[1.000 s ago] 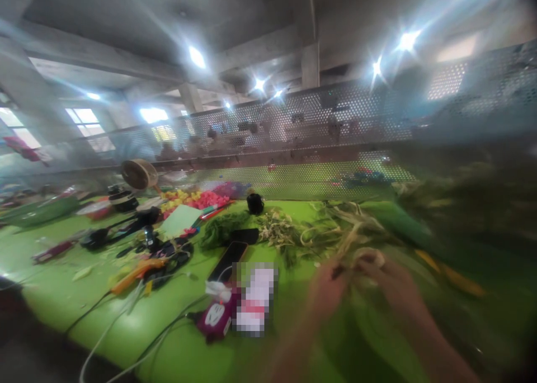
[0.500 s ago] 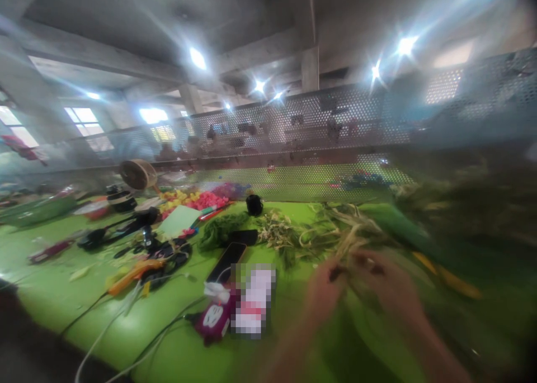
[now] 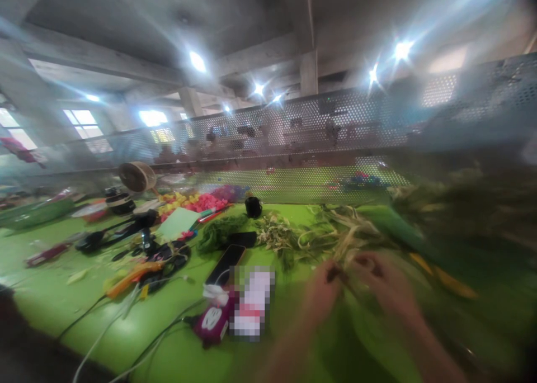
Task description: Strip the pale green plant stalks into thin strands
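Note:
My left hand [image 3: 324,291] is closed, thumb and fingertips pinched on a thin stem [image 3: 344,278] of what looks like artificial greenery. Close beside it on the right, my right hand [image 3: 384,285] has its fingers curled in; blur hides what they hold, if anything. Just beyond both hands lies a pile of pale green and yellowish leafy stems [image 3: 350,226], with a bunch of small pale leaves or buds [image 3: 274,232] to its left. A large dark mass of foliage [image 3: 470,209] stands on the right, blurred.
On the green table [image 3: 168,316] lie a phone [image 3: 226,263], a purple power strip [image 3: 213,318] with cables, an orange-handled glue gun [image 3: 134,278], and pink and yellow flower pieces [image 3: 207,201]. A perforated metal panel [image 3: 272,137] runs behind. A yellow-orange strip [image 3: 451,279] lies right.
My left hand and right hand stay close together, and their fingers have shifted only slightly. The whole view has moved a little.

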Available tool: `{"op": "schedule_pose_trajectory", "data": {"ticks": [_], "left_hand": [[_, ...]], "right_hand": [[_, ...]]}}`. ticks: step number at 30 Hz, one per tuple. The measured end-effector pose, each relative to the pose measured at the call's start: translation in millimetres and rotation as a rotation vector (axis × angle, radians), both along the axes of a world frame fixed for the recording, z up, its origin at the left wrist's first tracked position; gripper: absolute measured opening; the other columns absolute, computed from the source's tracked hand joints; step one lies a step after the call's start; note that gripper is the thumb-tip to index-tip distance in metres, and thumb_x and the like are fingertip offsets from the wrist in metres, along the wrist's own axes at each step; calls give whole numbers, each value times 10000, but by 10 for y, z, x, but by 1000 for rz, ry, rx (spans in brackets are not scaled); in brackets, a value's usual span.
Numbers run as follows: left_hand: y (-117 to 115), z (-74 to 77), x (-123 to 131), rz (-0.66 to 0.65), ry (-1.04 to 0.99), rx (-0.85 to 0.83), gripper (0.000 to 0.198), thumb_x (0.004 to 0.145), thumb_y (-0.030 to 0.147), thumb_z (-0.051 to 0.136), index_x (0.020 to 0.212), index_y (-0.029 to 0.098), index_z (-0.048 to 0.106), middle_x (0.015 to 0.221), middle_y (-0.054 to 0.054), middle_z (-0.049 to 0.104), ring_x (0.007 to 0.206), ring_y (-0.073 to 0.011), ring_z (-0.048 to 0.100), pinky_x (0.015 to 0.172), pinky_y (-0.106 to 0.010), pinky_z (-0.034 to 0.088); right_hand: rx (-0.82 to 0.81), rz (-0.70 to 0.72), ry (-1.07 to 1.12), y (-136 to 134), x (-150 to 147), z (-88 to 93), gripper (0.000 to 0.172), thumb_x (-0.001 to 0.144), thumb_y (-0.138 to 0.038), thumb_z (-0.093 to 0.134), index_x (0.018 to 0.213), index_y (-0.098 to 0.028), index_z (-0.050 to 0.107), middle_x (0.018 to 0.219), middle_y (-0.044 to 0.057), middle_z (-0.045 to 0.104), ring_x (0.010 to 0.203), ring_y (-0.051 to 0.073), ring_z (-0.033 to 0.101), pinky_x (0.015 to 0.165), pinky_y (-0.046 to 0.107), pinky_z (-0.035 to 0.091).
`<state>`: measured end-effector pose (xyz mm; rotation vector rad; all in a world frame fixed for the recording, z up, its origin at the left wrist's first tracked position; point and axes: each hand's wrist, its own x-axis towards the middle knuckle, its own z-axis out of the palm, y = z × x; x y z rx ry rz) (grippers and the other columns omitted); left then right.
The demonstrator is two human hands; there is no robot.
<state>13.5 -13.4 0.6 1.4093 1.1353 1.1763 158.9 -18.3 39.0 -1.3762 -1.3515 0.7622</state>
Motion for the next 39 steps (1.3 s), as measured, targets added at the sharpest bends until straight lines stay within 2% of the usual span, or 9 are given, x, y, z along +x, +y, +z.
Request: {"op": "schedule_pose_trajectory", "data": {"ticks": [11, 15, 20, 23, 27, 31, 34, 37, 39], "left_hand": [[-20, 49, 6, 0, 38, -14, 67, 775, 243, 535, 769, 178, 550, 595, 42, 486, 603, -110, 451, 591, -219, 332], [-6, 58, 8, -12, -67, -31, 98, 769, 252, 546, 725, 174, 508, 582, 40, 483, 577, -103, 453, 584, -220, 341], [-20, 88, 0, -47, -169, -71, 204, 790, 357, 576, 755, 169, 507, 611, 23, 530, 540, -87, 444, 566, -214, 346], [-24, 100, -18, -81, -168, -85, 243, 798, 402, 576, 765, 166, 534, 631, 16, 535, 561, -89, 452, 566, -210, 347], [-11, 72, -28, -114, -122, -98, 289, 785, 445, 592, 800, 158, 615, 736, -16, 593, 677, -119, 512, 638, -221, 384], [11, 22, -32, -172, -49, -51, 267, 750, 394, 637, 867, 156, 662, 844, -42, 644, 789, -163, 545, 734, -256, 406], [26, 18, -55, -78, -35, -68, 235, 755, 371, 625, 862, 166, 662, 808, -28, 639, 775, -161, 534, 714, -253, 402], [20, 58, -69, 25, -70, -105, 208, 745, 362, 629, 797, 162, 646, 685, 6, 583, 659, -123, 478, 638, -231, 375], [2, 99, -58, 48, -178, -142, 209, 727, 361, 641, 751, 154, 624, 599, 33, 514, 560, -90, 413, 586, -220, 349]], "right_hand": [[-4, -16, 48, 0, -4, 33, 273, 642, -439, 602, 701, -185, 680, 705, 35, 698, 692, 219, 616, 618, 285, 449], [1, -36, 148, 14, 6, 12, 308, 678, -482, 609, 758, -192, 675, 741, 28, 690, 741, 214, 620, 651, 273, 464], [-85, 86, 323, 37, -10, -43, 386, 621, -492, 706, 862, -191, 693, 780, 42, 711, 710, 204, 632, 650, 285, 473], [-93, 118, 244, 44, -8, -31, 300, 599, -444, 711, 752, -187, 708, 668, 29, 695, 655, 202, 620, 599, 280, 455], [-84, 25, 162, 23, 4, 62, 217, 579, -409, 684, 610, -194, 681, 570, 11, 662, 591, 192, 593, 552, 273, 429], [-104, 32, 138, 7, 11, 92, 252, 587, -422, 682, 675, -187, 701, 582, 13, 671, 588, 188, 590, 540, 266, 415], [-94, 165, 120, 32, 21, 14, 322, 645, -454, 667, 804, -177, 707, 716, 34, 713, 665, 199, 623, 577, 266, 433], [-70, 249, -11, 64, 9, -82, 298, 668, -482, 659, 665, -184, 672, 626, 17, 671, 586, 169, 576, 526, 253, 403], [-45, 258, -73, 72, -17, -121, 326, 682, -497, 641, 569, -192, 625, 522, -9, 601, 503, 137, 503, 481, 243, 364]]}}
